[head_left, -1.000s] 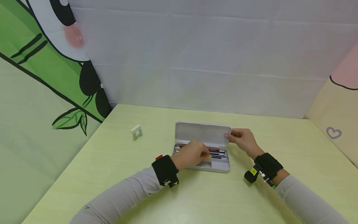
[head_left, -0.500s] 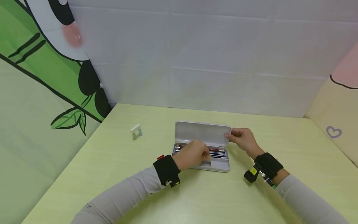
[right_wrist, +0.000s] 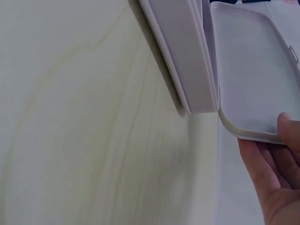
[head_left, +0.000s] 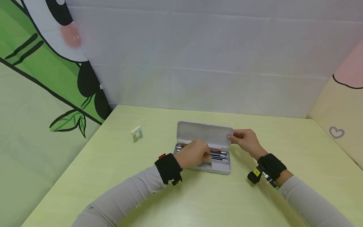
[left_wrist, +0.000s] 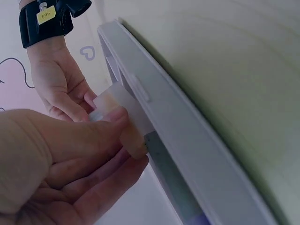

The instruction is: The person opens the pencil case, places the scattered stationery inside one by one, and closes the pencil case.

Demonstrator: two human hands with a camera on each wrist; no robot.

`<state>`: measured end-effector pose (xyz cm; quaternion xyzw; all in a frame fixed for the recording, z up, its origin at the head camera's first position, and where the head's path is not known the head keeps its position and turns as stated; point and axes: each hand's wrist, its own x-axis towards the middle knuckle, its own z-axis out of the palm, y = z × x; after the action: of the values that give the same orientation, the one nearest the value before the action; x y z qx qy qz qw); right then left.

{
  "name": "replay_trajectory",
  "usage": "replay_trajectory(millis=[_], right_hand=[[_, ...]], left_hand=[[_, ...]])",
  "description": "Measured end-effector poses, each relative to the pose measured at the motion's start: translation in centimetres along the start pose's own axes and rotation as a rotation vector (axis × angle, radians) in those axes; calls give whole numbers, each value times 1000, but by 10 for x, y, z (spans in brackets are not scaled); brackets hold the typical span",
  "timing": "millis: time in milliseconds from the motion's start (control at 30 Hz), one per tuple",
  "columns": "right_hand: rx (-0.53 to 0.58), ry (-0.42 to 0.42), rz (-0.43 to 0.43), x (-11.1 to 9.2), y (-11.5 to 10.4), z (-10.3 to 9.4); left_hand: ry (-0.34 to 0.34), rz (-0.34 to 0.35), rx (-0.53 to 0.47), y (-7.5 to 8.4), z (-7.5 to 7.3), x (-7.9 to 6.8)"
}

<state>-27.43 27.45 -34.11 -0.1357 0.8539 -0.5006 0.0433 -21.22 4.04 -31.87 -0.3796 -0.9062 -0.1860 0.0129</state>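
A pale grey pencil case (head_left: 221, 168) lies on the table with its lid (head_left: 204, 134) raised, and several pencils (head_left: 219, 154) lie along its back compartment. Over the front compartment, my left hand (head_left: 194, 154) pinches a small pale orange and white block, which looks like an eraser (left_wrist: 135, 140), between thumb and fingers. Beneath it in the left wrist view, a grey-green block (left_wrist: 171, 173) sits inside the case. My right hand (head_left: 246, 142) grips the lid's right edge, its thumb on the inner face in the right wrist view. Part of the case is hidden behind my left hand.
To the left on the table, small pastel blocks (head_left: 136, 133) stand as a little arch, a white one on top of two. A white sheet (head_left: 198, 56) hangs behind the table's far edge, with printed walls at both sides.
Hardly anything differs. The head view has shifted slightly; the left hand stays over the case with the small block and the right hand stays on the lid.
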Motion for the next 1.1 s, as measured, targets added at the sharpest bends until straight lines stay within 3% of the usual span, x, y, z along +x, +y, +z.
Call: replay_trajectory(millis=[233,567,800,1100], right_hand=[[4,3,-10,-1,-3,-2],[29,-4,6,-5,-1,-1],[34,-9,-3,-3,-1,-1],[36,-23,-26,5,-5,-4]], left_hand=[[-3,10,42,0,-1,1],[12,-21,111,1,11,-2],[-4,-75,111,1,11,1],[11,-96,71,2,11,5]])
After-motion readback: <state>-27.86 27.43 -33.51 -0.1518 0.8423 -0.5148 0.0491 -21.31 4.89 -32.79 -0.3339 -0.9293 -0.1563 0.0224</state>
